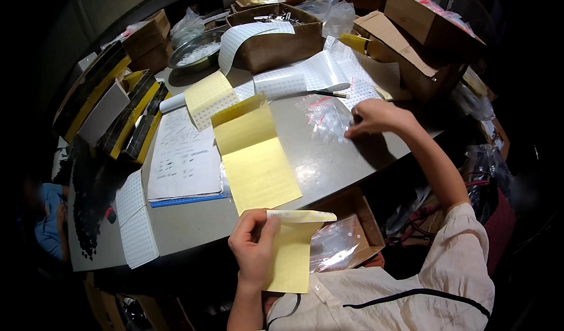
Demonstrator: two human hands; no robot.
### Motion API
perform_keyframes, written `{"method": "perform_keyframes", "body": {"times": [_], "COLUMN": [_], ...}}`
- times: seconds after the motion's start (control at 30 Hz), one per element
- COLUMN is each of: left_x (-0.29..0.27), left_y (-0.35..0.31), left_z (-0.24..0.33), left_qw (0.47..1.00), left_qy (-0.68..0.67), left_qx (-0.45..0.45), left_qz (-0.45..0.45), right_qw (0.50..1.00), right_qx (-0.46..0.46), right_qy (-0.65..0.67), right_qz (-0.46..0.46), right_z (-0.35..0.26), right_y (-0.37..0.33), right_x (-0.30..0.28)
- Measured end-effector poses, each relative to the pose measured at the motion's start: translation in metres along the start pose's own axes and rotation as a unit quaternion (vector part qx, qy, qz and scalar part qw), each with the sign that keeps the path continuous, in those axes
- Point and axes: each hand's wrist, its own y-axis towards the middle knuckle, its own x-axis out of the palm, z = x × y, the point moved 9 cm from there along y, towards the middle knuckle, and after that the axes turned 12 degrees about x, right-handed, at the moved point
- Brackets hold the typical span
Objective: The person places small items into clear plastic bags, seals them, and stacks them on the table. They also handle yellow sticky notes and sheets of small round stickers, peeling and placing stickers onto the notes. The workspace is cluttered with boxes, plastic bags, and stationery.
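My left hand (252,249) grips a yellow label sheet (289,266) near the table's front edge. The top of this sheet curls over, showing a pale strip with small print. Further right, my right hand (379,118) is over the table with its fingers pinched at the edge of a pile of small clear zip bags (326,119) with red lines. Its fingertips are partly hidden, but they seem to be on a bag. Between my hands and the paperwork lies another yellow sheet (258,175), creased across and reaching the near edge.
Label sheets (302,75) and a pen (326,93) lie behind the bags. A parts box (273,46) and a metal bowl (197,55) stand at the back. Papers on a blue clipboard (185,160) lie left. Below the edge, an open carton (364,222) holds clear bags. Another person (51,219) is far left.
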Motion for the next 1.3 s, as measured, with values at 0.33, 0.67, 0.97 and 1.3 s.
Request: {"method": "perform_keyframes", "body": {"times": [0.33, 0.67, 0.97, 1.3], "left_x": [0.0, -0.002, -0.005, 0.003], "left_y": [0.001, 0.003, 0.0, -0.008], "left_z": [-0.002, -0.001, -0.006, 0.007], "left_qw": [1.0, 0.998, 0.995, 0.989], "left_qy": [-0.025, -0.047, -0.097, -0.135], "left_qx": [0.0, -0.026, -0.036, -0.051], "left_qz": [-0.007, -0.015, -0.012, -0.015], "right_qw": [0.966, 0.963, 0.997, 0.97], "right_qx": [-0.192, -0.157, -0.048, -0.24], "right_qy": [0.164, 0.042, -0.046, 0.034], "right_qz": [0.059, 0.217, 0.04, 0.0], "right_z": [-0.045, -0.056, -0.029, -0.089], "right_y": [-0.034, -0.014, -0.019, -0.123], "right_x": [-0.004, 0.008, -0.001, 0.042]}}
